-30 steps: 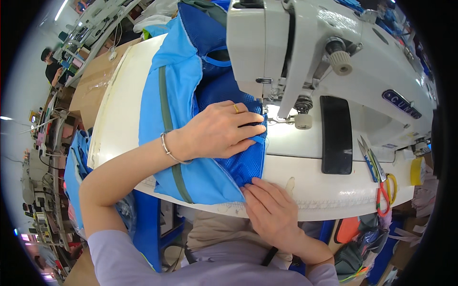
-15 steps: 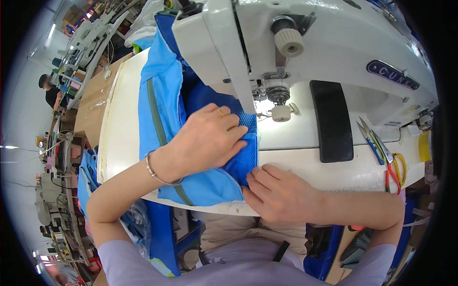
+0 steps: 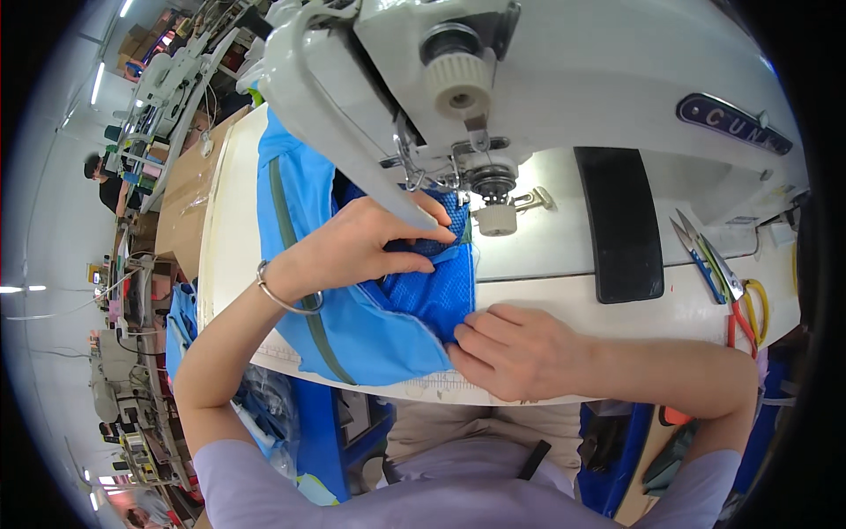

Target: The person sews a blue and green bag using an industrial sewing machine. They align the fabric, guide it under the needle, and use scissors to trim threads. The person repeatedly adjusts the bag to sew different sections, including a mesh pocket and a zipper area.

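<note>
A light-blue cloth piece (image 3: 388,331) with a grey-green stripe lies on the sewing table, its dark-blue mesh lining (image 3: 441,295) turned up along the right edge. My left hand (image 3: 357,238), with a bangle on the wrist, pinches the mesh layer just left of the sewing machine's presser area (image 3: 492,185). Its fingertips are partly behind the machine's curved white lever. My right hand (image 3: 520,353) grips the near right corner of the cloth with curled fingers, close to the table's front edge. The far part of the cloth is hidden behind the machine head (image 3: 564,79).
Right of the needle area lies a black flat slab (image 3: 619,225). Beyond it are scissors (image 3: 745,309) with red and yellow handles and a blue-handled snipper (image 3: 702,269). Cardboard (image 3: 189,203) borders the table's left side. Another person (image 3: 107,183) is far left among other machines.
My left hand has lifted slightly and opened its thumb around the mesh, folding a layer up near the needle. My right hand stays on the corner. The view has shifted somewhat.
</note>
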Motion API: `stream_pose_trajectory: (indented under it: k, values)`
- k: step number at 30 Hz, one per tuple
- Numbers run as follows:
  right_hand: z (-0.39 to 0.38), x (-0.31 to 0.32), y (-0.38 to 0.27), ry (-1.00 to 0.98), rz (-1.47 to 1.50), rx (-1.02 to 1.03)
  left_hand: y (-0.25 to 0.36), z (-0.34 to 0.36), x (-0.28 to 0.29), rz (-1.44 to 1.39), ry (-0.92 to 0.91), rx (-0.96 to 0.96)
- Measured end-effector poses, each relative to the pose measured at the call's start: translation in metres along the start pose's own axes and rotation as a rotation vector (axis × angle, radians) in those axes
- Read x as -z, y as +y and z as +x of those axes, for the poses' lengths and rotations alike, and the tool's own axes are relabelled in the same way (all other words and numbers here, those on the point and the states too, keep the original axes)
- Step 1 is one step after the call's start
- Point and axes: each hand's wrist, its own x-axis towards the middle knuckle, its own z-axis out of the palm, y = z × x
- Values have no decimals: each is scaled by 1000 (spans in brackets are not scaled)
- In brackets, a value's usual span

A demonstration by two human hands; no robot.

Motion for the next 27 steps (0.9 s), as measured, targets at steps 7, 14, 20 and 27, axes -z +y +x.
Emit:
stream_pose_trajectory:
  k: [7, 14, 20, 27]
  values:
    - [1, 4, -1, -75, 43, -50, -6, -1, -26, 97, 169, -16]
    - [3, -5, 3, 73, 19, -39, 6, 6, -46, 553, 407, -17]
    - [3, 3, 3, -13, 46, -43, 23, -3, -38, 874, 229, -328]
    - [2, -1, 3, 8, 26, -49, 25, -10, -30, 523, 159, -64]
